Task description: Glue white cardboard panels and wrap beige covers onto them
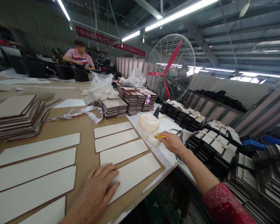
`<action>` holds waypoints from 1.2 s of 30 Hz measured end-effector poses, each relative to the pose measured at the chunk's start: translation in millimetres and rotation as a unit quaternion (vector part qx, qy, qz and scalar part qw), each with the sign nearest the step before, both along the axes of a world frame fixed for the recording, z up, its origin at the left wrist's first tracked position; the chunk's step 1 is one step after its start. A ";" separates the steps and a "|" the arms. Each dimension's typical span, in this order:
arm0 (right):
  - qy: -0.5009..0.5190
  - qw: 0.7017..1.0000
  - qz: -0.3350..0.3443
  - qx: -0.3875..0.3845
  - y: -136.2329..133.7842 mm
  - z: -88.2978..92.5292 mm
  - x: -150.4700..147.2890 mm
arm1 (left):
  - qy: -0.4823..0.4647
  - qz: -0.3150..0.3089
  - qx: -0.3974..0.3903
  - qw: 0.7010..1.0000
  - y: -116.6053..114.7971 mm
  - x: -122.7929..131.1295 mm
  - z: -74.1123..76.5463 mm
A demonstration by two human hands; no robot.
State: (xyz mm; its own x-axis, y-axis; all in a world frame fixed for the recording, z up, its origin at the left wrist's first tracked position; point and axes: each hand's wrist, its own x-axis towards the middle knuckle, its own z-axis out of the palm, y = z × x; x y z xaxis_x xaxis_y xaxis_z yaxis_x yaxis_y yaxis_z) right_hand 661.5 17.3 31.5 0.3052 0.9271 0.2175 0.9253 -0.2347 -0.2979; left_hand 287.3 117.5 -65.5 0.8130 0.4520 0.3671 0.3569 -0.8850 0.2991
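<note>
My left hand (96,191) lies palm down with its fingers stretched out, over the left end of the nearest white panel (135,174). Several such dark-edged panels are laid side by side on the brown board, with another group, including a long panel (35,183), to the left. Fingers closed, my right hand (173,143) grips a yellow-handled brush (162,136). Its tip is at the lower front part of a lumpy cream-white container (148,126); I cannot tell how far in it reaches. A dark upright piece (156,112) stands behind the container.
Tied bundles of panels (135,101) stand behind the container, and a tall stack (16,115) at the left. More black-edged bundles (210,146) fill the right side. A large caged fan (171,67) stands at the back. Another person (80,57) works across the table.
</note>
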 end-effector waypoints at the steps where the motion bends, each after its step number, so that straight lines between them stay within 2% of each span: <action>1: 0.008 1.000 -0.017 0.007 3.8 -0.7 3.2 | 0.003 -0.002 -0.002 1.000 0.1 0.0 0.3; 5: 0.077 0.993 -0.082 0.034 15.1 -3.9 17.3 | 0.004 -0.001 -0.005 1.000 0.7 0.3 0.8; 9: 0.142 0.981 -0.115 0.073 14.3 -11.5 24.1 | -0.002 -0.004 -0.005 1.000 1.1 0.0 -0.2; 14: 0.164 0.978 -0.105 0.081 13.5 -17.0 25.9 | -0.010 -0.009 0.005 1.000 1.4 0.2 -1.2; 20: 0.112 0.987 -0.094 0.062 17.5 -4.7 29.1 | -0.010 -0.009 0.007 1.000 1.5 0.5 -1.1; 24: 0.042 0.996 -0.050 0.057 10.3 1.9 14.0 | -0.021 0.000 0.010 1.000 0.6 1.3 0.7; 28: 0.021 0.998 -0.013 0.059 3.8 -0.1 -3.5 | -0.015 -0.006 0.004 1.000 -0.4 0.9 1.2; 31: 0.041 0.996 -0.027 0.069 7.6 -4.7 -2.3 | -0.012 -0.004 0.003 1.000 -0.5 0.2 0.9; 36: 0.143 0.980 -0.096 0.103 20.3 -16.8 22.1 | -0.012 -0.006 0.007 1.000 -0.2 0.5 1.5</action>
